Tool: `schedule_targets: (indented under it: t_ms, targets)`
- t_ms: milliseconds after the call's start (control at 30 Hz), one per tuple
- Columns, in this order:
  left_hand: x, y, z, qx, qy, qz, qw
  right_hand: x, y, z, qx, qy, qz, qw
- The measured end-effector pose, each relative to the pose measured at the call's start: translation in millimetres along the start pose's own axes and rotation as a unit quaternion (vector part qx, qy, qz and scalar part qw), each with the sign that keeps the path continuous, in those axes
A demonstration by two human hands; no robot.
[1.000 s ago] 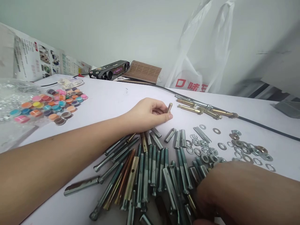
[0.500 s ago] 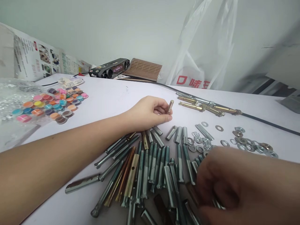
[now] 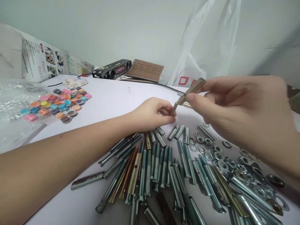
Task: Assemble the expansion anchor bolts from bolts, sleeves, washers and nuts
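Note:
My left hand point(image 3: 156, 115) rests at the middle of the white table, its fingers closed on a thin threaded bolt point(image 3: 173, 110) that points up and to the right. Above it, my right hand point(image 3: 239, 109) pinches a brass-coloured metal sleeve point(image 3: 195, 88) between thumb and fingers. The sleeve's lower end meets the bolt's tip; blur hides whether it is around the tip or only touching it. Below both hands spreads a pile of expansion bolts point(image 3: 148, 175) and loose sleeves. Washers and nuts point(image 3: 220, 159) lie to the right, partly under my right forearm.
Colourful round caps point(image 3: 63, 106) and clear plastic wrap point(image 3: 21, 93) lie at the left. A black box-like device point(image 3: 114, 69) and a bamboo mat point(image 3: 146, 69) stand at the back. A white plastic bag point(image 3: 201, 43) hangs behind; a dark cable runs along the rear.
My right hand has risen from the pile at the lower right to the left hand, bringing a brass-coloured sleeve to the bolt. The left hand keeps its grip; the view has shifted slightly.

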State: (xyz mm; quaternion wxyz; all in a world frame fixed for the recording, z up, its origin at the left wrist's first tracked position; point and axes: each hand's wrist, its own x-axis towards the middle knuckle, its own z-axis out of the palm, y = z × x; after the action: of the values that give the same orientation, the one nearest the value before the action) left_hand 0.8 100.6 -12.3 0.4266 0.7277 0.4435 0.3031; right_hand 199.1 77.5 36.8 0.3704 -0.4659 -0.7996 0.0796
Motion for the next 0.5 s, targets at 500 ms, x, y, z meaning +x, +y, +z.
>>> schedule_targets:
  t_ms: [500]
  targets:
    - [-1.1, 2.0, 0.2, 0.046, -0.001, -0.019, 0.999, 26.0, 27.6, -13.6, -0.007, -0.165, 0.062, 0.984]
